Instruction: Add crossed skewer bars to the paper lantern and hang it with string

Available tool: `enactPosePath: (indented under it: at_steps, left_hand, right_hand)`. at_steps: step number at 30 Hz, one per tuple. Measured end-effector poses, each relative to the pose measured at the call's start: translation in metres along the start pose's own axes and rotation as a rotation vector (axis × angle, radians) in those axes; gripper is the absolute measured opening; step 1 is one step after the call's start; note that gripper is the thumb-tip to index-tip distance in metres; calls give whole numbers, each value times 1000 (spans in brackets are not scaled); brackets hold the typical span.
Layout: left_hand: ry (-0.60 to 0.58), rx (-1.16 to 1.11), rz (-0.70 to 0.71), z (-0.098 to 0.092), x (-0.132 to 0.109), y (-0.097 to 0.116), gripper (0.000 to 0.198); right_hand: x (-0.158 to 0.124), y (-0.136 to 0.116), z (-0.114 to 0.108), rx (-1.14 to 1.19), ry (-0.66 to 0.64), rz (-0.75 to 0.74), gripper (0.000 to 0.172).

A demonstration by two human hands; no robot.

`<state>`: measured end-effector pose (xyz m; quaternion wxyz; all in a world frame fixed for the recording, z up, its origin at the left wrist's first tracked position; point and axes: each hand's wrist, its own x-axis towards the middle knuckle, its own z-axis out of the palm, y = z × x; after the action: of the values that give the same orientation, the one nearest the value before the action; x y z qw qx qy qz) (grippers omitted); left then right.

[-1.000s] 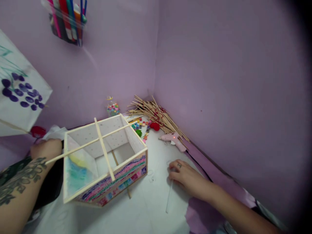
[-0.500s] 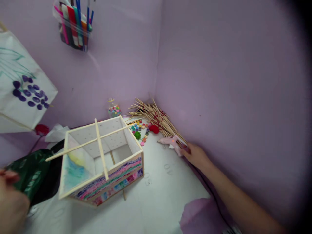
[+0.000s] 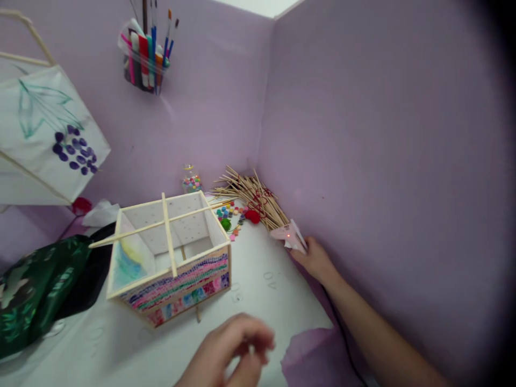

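Open rectangular box of pale wooden strips and white sheet walls (image 3: 183, 290), standing on a white-surfaced bench (image 3: 258, 293); all positions are given relative to this box. Its front wall bears blue, pink and green rows above a band of coloured squares, and the inner face of its left end carries yellow and blue-green colouring. Across its top lie a long pale wooden stick (image 3: 133, 233), projecting past the left end, and a shorter flat pale stick (image 3: 171, 250) crossing it. A thin wooden stick (image 3: 198, 313) protrudes from beneath the front wall.

The right hand (image 3: 316, 262), to the right of the box and apart from it, grasps the handle of a pale pink glue gun with a lit red light (image 3: 289, 236). The left hand (image 3: 231, 349), blurred, is in front of the box; its fingers curl loosely, and nothing is visible in its grasp.

Behind and right of the box lies a bundle of thin wooden sticks tied with red string (image 3: 258, 199).

State of the work, as judged here: walls joined, decoration applied to at least two faces, crosspieces placed. The top remains uncovered between them; whether the crosspieces are fixed cannot be told.
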<state>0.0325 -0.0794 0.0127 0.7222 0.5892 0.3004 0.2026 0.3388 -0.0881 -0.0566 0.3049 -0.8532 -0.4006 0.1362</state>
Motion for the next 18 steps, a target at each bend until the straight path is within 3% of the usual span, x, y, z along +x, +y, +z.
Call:
enactPosePath:
  at_steps: [1,4,8,13,18]
  left_hand:
    - [-109,-30,-60,12,15,-3,41]
    - [-18,-193,-178,46,59,-14,59]
    - [-115,-472,-102,72,91,-27,57]
    - [-137,-635,-132,69,94,-26,45]
    - [-189,-438,-29,60,98,-29,53]
  right_hand:
    - [-10,-3,-2,49,38,1,37]
    - [-44,-13,-1,323,159,-42,38]
    - [-86,-27,10,574,180,-90,39]
    - [-111,-44,17,606,164,-148,32]
    - [-82,-40,16,644,140,-4,37]
